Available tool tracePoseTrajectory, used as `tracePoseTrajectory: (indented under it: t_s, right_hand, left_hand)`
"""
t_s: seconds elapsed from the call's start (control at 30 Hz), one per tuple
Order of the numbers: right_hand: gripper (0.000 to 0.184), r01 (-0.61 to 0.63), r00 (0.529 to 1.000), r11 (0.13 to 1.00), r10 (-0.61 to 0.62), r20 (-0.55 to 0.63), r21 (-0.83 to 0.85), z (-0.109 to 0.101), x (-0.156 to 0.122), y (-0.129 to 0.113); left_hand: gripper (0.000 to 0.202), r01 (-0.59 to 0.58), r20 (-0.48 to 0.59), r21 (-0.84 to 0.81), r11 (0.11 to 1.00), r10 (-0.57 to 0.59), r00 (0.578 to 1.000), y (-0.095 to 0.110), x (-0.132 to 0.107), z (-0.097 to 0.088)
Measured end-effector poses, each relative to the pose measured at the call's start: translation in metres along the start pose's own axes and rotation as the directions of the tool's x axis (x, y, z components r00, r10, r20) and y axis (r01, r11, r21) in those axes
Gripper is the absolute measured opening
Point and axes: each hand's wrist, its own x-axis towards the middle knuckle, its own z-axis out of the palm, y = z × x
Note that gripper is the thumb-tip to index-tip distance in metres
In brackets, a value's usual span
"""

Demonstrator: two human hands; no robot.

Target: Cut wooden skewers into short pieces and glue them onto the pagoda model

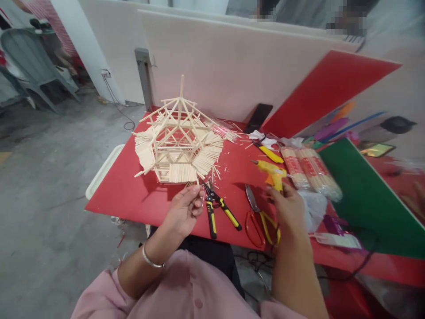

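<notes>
My left hand (183, 208) is closed in a pinch around a thin wooden stick (198, 180), whose tip shows above the fingers. Just beyond it stands a pavilion-like model (179, 141) built of thin sticks, with slatted roof panels and an open frame rising to a spire. My right hand (288, 206) is wrapped round the handle of a yellow glue gun (270, 169), its nozzle pointing left toward the model. Between my hands lie black-and-yellow cutters (219, 208) with spread handles. Pliers (255, 208) with one red and one yellow handle rest beside my right wrist.
Bundled sticks (308, 170) in plastic lie right of the glue gun. Behind it are yellow-handled pliers (270, 153) and a dark phone (259, 117) against the white board (232, 71). A green board (372, 195) covers the right side of the red table (133, 190). Stick offcuts are scattered around.
</notes>
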Motion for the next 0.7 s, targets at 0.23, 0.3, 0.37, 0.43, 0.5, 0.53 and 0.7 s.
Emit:
tracePoseTrajectory:
  t_s: [0.23,0.3,0.37,0.43,0.5,0.53,0.7]
  right_hand:
    - [0.032,0.067,0.997,0.913,-0.051,-0.050,0.402,-0.025,-0.046,-0.073]
    - [0.031,0.197,0.980,0.920,-0.197,-0.033,0.339,-0.026,-0.056,-0.091]
    - [0.037,0.316,0.949,0.941,-0.313,-0.043,0.124,-0.023,-0.065,-0.107]
    - [0.044,0.400,0.907,0.908,-0.411,-0.089,-0.122,-0.017,-0.071,-0.119]
    - [0.047,0.471,0.843,0.830,-0.523,-0.126,-0.297,-0.010,-0.073,-0.129]
    - [0.047,0.510,0.802,0.779,-0.584,-0.128,-0.364,-0.006,-0.073,-0.133]
    - [0.027,0.680,0.577,0.474,-0.817,0.010,-0.559,0.003,-0.066,-0.144]
  left_hand:
    - [0.023,0.155,0.061,-0.183,0.971,-0.146,0.987,0.006,0.006,0.008]
    - [0.021,0.186,0.052,-0.208,0.960,-0.179,0.982,0.008,0.006,0.008]
    - [0.021,0.202,0.036,-0.221,0.954,-0.199,0.979,0.008,0.005,0.008]
    - [0.022,0.210,0.027,-0.224,0.952,-0.209,0.978,0.006,0.003,0.007]
    - [0.024,0.206,0.028,-0.225,0.952,-0.206,0.978,0.005,0.001,0.007]
    - [0.025,0.201,0.027,-0.227,0.953,-0.200,0.979,0.005,0.000,0.007]
    - [0.031,0.192,0.015,-0.218,0.957,-0.193,0.981,0.007,-0.001,0.008]
